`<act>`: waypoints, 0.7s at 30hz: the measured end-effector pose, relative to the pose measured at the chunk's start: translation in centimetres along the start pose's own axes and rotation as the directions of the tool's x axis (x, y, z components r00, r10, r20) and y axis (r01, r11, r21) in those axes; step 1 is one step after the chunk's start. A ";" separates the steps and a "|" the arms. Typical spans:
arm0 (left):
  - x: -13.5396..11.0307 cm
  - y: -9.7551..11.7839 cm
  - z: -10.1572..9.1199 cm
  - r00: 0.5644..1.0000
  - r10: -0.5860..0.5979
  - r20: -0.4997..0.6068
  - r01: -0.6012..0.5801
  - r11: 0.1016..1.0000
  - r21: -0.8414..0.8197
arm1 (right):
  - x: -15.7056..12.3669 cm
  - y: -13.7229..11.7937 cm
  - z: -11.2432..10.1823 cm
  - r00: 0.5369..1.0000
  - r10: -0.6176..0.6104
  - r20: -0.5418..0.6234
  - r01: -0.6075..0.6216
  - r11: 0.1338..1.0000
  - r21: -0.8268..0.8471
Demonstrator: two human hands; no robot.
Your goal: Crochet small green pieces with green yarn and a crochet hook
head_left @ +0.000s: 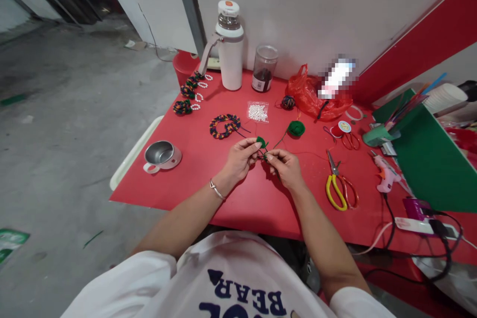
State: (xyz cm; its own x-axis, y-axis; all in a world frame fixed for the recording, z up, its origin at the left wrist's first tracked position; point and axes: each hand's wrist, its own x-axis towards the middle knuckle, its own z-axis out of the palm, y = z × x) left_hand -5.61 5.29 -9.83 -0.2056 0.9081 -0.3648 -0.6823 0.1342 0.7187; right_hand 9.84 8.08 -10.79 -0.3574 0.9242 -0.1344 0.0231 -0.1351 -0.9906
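Left hand: grip narrow, thumb and fingertip closed on a small, bright-green, rounded yarn piece; right hand: grip likewise narrow, pinching thin dark-green yarn strands just below that piece; exact hold partly hidden by the fingers; both hands above the near middle of the flat red surface. Chief risk: piece slackening or unravelling, should either pinch loosen while the strands are tensioned.

Round green yarn ball: beyond the right hand, joined towards the work by a slim green yarn lead; a sharp pull could roll the ball or snarl the lead. Multicoloured braided yarn loop: beyond the left hand, loose tails towards the work; tails could catch in the strands.

Clear plastic pouch of white round beads: ahead of the hands; seal cannot be told; if unsealed, a knock could scatter beads. Yellow-handled metal scissors: right of the right hand, blades pointing away from the person; a careless reach could nick skin or yarn. Pale-pink metal-lined mug: near the left edge; a sweeping elbow could topple it; contents cannot be told.
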 end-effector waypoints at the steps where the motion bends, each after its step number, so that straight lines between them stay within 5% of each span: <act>1: 0.0 0.0 0.0 1.000 0.005 0.001 -0.005 1.000 0.000 | 0.0 -0.1 0.0 1.000 0.005 0.002 -0.005 1.000 0.002; 13: 0.2 0.0 -0.2 1.000 0.009 0.007 -0.009 1.000 -0.001 | -0.1 0.3 0.4 1.000 0.022 0.019 -0.023 0.999 0.042; 21: -0.1 0.1 -0.2 1.000 -0.011 0.021 0.011 1.000 0.002 | 0.0 0.0 -0.1 0.998 -0.055 -0.002 0.055 0.996 -0.077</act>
State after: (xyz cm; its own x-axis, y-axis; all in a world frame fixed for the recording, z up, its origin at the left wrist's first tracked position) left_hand -5.85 5.15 -9.85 -0.1832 0.9146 -0.3604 -0.6829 0.1454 0.7159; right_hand 9.88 8.14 -10.82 -0.3567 0.9308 -0.0797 0.0756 -0.0563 -0.9956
